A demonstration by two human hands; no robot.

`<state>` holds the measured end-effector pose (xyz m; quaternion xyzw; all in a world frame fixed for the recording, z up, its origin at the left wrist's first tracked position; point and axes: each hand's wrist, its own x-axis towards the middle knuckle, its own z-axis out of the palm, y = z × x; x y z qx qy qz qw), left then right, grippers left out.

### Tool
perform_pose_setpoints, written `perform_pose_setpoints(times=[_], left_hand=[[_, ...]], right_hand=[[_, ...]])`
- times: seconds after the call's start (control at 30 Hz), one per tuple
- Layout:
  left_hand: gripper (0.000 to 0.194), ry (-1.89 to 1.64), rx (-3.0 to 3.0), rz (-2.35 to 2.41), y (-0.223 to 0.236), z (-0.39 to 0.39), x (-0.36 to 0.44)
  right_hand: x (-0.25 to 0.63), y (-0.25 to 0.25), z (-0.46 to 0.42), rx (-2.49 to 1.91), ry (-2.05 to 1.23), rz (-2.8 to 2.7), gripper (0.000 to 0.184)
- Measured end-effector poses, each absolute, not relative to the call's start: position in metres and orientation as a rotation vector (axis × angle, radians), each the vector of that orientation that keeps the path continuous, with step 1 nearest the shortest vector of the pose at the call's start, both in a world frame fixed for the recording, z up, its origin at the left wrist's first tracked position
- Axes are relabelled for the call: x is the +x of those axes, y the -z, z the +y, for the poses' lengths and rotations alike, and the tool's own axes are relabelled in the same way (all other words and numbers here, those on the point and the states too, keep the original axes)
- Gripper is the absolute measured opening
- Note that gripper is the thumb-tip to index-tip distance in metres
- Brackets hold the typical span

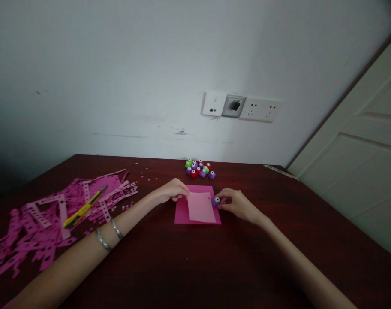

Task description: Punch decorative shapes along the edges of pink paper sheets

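A light pink paper sheet [201, 207] lies on a darker magenta sheet [181, 211] in the middle of the dark wooden table [195, 266]. My left hand [172, 190] pinches the light sheet's top left corner, fingers closed. My right hand [237, 204] is closed on a small purple paper punch [215, 200] set against the light sheet's right edge.
A cluster of several small green, purple and red punches [200, 168] sits at the table's far edge by the wall. A heap of punched pink paper strips [47, 219] with a yellow utility knife [83, 209] covers the left side. Wall sockets [242, 107] hang above; a door [359, 159] stands at right.
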<state>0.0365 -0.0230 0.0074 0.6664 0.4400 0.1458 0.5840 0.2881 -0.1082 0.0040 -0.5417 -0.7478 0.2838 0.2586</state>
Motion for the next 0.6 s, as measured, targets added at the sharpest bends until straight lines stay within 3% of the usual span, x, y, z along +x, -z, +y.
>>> perform_pose_setpoints(times=[0.6], left_hand=[[0.020,-0.350,1.595,1.018,-0.0007,-0.0225,0.0389]], right_hand=[[0.2849,-0.0017,-0.1093,-1.448,-0.738,-2.054,0.020]])
